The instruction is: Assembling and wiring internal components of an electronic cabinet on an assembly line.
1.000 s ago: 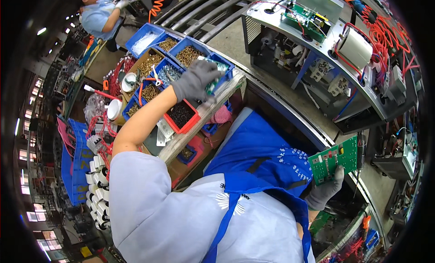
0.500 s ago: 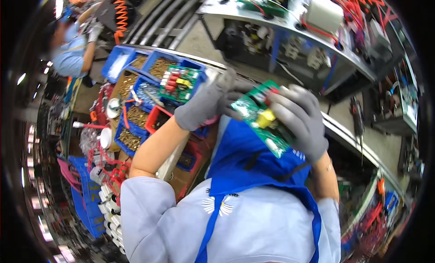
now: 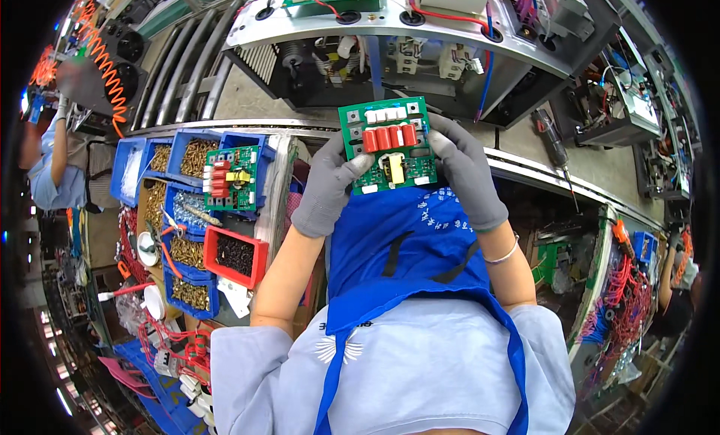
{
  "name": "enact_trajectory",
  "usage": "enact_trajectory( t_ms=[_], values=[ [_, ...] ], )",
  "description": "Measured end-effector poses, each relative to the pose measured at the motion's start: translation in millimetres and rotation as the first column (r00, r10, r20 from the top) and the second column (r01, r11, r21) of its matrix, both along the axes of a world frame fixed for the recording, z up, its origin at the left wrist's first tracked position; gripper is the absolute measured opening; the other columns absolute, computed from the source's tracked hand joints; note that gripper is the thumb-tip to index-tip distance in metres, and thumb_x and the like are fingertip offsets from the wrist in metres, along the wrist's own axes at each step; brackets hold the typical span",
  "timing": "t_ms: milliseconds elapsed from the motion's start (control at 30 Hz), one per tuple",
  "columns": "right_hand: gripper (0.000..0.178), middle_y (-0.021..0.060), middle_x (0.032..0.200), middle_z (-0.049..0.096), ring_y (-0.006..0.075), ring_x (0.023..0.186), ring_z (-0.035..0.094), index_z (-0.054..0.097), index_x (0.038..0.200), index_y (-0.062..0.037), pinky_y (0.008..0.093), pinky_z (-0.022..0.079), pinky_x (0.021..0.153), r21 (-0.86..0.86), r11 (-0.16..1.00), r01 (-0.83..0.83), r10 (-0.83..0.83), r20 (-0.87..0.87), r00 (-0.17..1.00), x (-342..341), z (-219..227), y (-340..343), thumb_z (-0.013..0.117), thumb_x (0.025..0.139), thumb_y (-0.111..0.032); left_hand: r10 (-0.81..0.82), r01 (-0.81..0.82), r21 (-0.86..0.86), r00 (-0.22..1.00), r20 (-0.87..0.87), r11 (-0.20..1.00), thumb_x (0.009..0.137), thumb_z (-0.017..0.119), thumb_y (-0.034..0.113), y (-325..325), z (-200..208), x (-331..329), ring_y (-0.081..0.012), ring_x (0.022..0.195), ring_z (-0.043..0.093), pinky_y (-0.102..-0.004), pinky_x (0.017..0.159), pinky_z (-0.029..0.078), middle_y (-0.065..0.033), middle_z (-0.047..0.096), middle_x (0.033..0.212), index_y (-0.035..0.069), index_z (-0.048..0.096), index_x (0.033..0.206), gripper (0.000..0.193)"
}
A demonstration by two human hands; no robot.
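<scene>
Left grip [image 3: 322, 189]: closed on left edge of board [image 3: 388, 145].
Right grip [image 3: 466, 172]: closed on right edge.
Board position: held in front of apron [image 3: 416, 256].
Handling: best supported by edges, thumbs kept off components.
Board look: green, squarish; red cylinders [image 3: 389, 138] in row, white blocks [image 3: 386, 115], yellow part [image 3: 394, 169].

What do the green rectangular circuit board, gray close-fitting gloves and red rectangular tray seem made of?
Green rectangular circuit board: probably rigid resin laminate, smooth; it looks flat, held at its edges.
Gray close-fitting gloves: likely knitted fabric; they look matte and cling softly.
Red rectangular tray: probably moulded plastic, smooth; its thick rim is evenly coloured.
</scene>
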State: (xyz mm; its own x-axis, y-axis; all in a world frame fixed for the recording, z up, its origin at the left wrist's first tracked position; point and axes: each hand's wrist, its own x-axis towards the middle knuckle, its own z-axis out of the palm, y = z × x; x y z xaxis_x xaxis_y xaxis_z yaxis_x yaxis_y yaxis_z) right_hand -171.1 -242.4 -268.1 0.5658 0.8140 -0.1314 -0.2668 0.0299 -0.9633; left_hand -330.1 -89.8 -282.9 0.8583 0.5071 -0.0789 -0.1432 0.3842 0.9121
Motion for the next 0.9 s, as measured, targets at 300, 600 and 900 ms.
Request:
enact_trajectory(
  t_ms=[300,600,900],
  values=[
    [0.056,0.0053,0.108,0.065,0.0112,0.099,0.058,0.057,0.132,-0.0004,0.0264,0.048,0.085,-0.175,0.833,-0.525,0.540,0.049,0.840,19.6,15.4,8.5,0.068,0.089,-0.034,-0.463,0.513,0.177,0.848,-0.257,0.840,0.076,0.071,0.028,50.0,23.3,5.1,-0.0187,0.105,0.065,-0.0317,0.099,0.047,-0.0114,0.065,0.123,-0.003,0.052,0.137,0.071],
    [0.055,0.0074,0.126,0.060,0.0136,0.110,0.059,0.045,0.139,0.0009,0.0302,0.047,0.098,0.294,0.944,0.149,-0.089,-0.209,0.974,-10.2,-52.2,13.7,0.067,0.092,-0.018,-0.051,0.050,-0.275,0.999,0.002,0.960,0.092,0.063,0.049,6.6,-40.5,26.2,-0.0291,0.118,0.058,-0.0469,0.095,0.053,-0.0138,0.054,0.133,0.008,0.039,0.144,0.070],
    [0.049,0.0161,0.100,0.065,0.0154,0.090,0.061,0.056,0.116,0.0037,0.0331,0.048,0.070,0.083,0.911,0.404,-0.403,0.387,0.829,61.4,-56.7,31.4,0.068,0.091,-0.036,0.120,-0.113,-0.047,0.973,0.195,0.992,0.095,0.063,0.031,18.4,-15.2,37.3,-0.0238,0.111,0.064,-0.0416,0.096,0.055,-0.0117,0.060,0.123,0.003,0.047,0.135,0.051]
  ],
)
